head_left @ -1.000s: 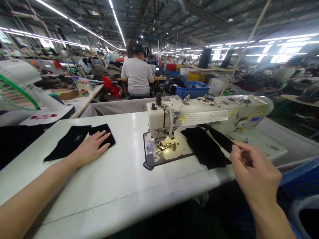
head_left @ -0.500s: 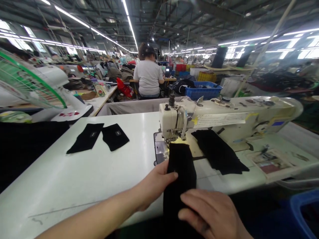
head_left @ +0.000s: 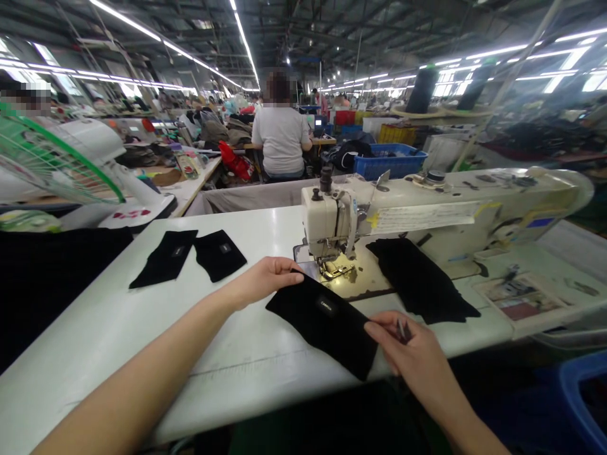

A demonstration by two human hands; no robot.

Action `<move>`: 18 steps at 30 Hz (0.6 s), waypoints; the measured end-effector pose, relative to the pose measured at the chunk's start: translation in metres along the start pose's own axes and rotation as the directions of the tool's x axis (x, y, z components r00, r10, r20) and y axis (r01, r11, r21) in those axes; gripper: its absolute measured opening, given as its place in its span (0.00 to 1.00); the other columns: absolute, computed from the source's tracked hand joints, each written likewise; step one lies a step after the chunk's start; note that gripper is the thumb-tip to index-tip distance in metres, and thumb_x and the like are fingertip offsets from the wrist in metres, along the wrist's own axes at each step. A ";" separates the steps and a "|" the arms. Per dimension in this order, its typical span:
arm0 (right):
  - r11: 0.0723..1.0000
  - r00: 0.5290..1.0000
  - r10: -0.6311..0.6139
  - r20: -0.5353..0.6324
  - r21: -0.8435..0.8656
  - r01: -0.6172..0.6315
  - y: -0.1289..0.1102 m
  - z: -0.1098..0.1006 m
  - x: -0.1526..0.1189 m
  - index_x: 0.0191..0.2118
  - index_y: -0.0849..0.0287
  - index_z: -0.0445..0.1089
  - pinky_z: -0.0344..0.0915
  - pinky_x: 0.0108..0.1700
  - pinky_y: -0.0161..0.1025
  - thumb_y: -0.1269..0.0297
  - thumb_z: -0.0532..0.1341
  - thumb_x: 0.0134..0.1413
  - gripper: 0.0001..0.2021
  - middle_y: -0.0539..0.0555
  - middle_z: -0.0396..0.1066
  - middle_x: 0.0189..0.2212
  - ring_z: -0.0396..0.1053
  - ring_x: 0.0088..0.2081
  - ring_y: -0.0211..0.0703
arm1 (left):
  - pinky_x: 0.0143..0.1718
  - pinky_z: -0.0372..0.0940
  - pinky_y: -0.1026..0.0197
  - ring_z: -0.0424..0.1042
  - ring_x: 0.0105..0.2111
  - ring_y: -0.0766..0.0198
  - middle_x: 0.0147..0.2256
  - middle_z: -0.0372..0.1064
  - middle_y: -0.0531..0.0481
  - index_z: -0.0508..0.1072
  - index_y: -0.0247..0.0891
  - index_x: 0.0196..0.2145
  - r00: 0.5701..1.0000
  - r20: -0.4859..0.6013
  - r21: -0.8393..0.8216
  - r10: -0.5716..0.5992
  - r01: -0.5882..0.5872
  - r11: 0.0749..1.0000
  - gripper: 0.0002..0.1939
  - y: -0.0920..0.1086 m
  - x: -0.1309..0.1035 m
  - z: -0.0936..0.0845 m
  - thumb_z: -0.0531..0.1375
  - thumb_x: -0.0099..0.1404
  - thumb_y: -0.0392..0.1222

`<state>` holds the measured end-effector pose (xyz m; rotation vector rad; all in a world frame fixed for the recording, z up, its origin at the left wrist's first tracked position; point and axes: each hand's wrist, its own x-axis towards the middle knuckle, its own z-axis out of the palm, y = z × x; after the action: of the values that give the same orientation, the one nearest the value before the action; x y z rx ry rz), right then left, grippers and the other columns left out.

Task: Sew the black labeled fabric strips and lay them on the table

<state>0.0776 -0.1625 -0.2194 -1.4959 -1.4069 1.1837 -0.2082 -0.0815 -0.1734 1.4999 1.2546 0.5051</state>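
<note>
A black fabric piece (head_left: 322, 328) with a small lettered label (head_left: 326, 306) is stretched between my hands in front of the sewing machine (head_left: 329, 221). My left hand (head_left: 268, 277) pinches its upper left corner, near the needle plate. At the right end, my right hand (head_left: 410, 341) pinches the edge between thumb and fingers. A small dark metal tool (head_left: 403, 330) is tucked in the right hand; its kind is unclear. The presser foot (head_left: 334, 272) stands beside the fabric, with none under it.
Two labelled black pieces (head_left: 164, 258) lie on the white table (head_left: 118, 341) at left. A stack of black pieces (head_left: 422, 278) rests under the machine arm. Right of it is a parts tray (head_left: 526, 300). A fan (head_left: 90, 158) stands at left; a person (head_left: 281, 136) sits ahead.
The black piece has come away from the needle area and turned from lengthwise to slanting sideways, its label now showing. My left hand moved up and left; my right hand moved up and right.
</note>
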 end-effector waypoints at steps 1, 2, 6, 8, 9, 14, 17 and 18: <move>1.000 0.999 0.017 0.051 -0.006 -0.017 0.005 0.006 -0.002 0.33 0.59 0.76 0.59 0.23 0.35 0.46 0.63 0.54 0.19 0.45 0.62 0.16 0.60 0.19 0.37 | 0.40 0.66 0.59 0.72 0.34 0.61 0.34 0.76 0.51 0.76 0.37 0.40 0.999 -0.039 0.034 0.007 -0.006 0.999 0.15 -0.004 0.007 -0.002 0.60 0.64 0.51; 1.000 0.996 0.010 0.091 -0.018 -0.009 0.009 0.011 -0.005 0.33 0.59 0.76 0.62 0.25 0.36 0.46 0.62 0.56 0.19 0.47 0.65 0.18 0.63 0.21 0.39 | 0.42 0.66 0.59 0.72 0.35 0.61 0.35 0.76 0.51 0.76 0.37 0.39 0.997 -0.063 0.091 0.033 -0.027 0.995 0.14 -0.008 0.015 -0.003 0.59 0.65 0.50; 0.992 0.993 -0.057 0.103 -0.103 0.068 0.019 0.026 -0.018 0.35 0.57 0.78 0.68 0.36 0.37 0.52 0.61 0.57 0.14 0.52 0.75 0.29 0.72 0.32 0.44 | 0.43 0.65 0.59 0.72 0.36 0.60 0.34 0.75 0.51 0.78 0.37 0.35 0.977 -0.105 0.389 0.184 -0.130 0.912 0.10 -0.013 0.040 0.011 0.58 0.66 0.42; 0.988 0.995 -0.070 0.069 -0.135 0.078 0.024 0.031 -0.023 0.39 0.57 0.77 0.68 0.31 0.35 0.53 0.62 0.58 0.13 0.50 0.74 0.27 0.70 0.27 0.41 | 0.39 0.65 0.60 0.70 0.34 0.60 0.32 0.73 0.50 0.78 0.36 0.32 0.951 -0.167 0.527 0.262 -0.138 0.838 0.06 -0.013 0.048 0.022 0.62 0.64 0.39; 0.983 0.993 -0.097 0.061 -0.150 0.105 0.026 0.032 -0.026 0.40 0.56 0.76 0.68 0.29 0.34 0.54 0.62 0.59 0.12 0.49 0.73 0.26 0.69 0.25 0.40 | 0.38 0.65 0.59 0.70 0.33 0.60 0.32 0.72 0.49 0.78 0.36 0.31 0.928 -0.212 0.588 0.306 -0.129 0.799 0.04 -0.014 0.050 0.027 0.64 0.63 0.38; 0.891 0.912 -0.392 0.119 -0.196 0.408 0.036 0.035 -0.032 0.40 0.55 0.75 0.68 0.29 0.31 0.62 0.61 0.63 0.06 0.48 0.72 0.28 0.68 0.24 0.36 | 0.39 0.66 0.58 0.70 0.37 0.58 0.36 0.70 0.46 0.77 0.35 0.33 0.825 -0.266 0.745 0.499 -0.153 0.649 0.02 -0.023 0.047 0.043 0.66 0.63 0.36; 0.773 0.794 -0.576 0.191 -0.187 0.606 0.038 0.033 -0.031 0.47 0.54 0.72 0.71 0.33 0.31 0.71 0.59 0.62 0.11 0.50 0.74 0.34 0.71 0.28 0.36 | 0.39 0.66 0.59 0.69 0.35 0.60 0.34 0.69 0.47 0.78 0.35 0.33 0.817 -0.134 0.766 0.560 -0.273 0.582 0.07 -0.031 0.043 0.043 0.60 0.69 0.34; 0.727 0.751 -0.629 0.201 -0.191 0.659 0.038 0.031 -0.030 0.49 0.55 0.72 0.72 0.36 0.31 0.74 0.57 0.62 0.13 0.51 0.74 0.36 0.73 0.32 0.37 | 0.40 0.67 0.58 0.69 0.36 0.59 0.35 0.69 0.46 0.78 0.35 0.34 0.804 -0.100 0.774 0.586 -0.307 0.554 0.07 -0.034 0.042 0.043 0.60 0.69 0.34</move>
<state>0.0597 -0.1988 -0.2604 -0.9358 -2.0069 0.6696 -0.1728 -0.0673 -0.2303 2.5740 1.4177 0.6744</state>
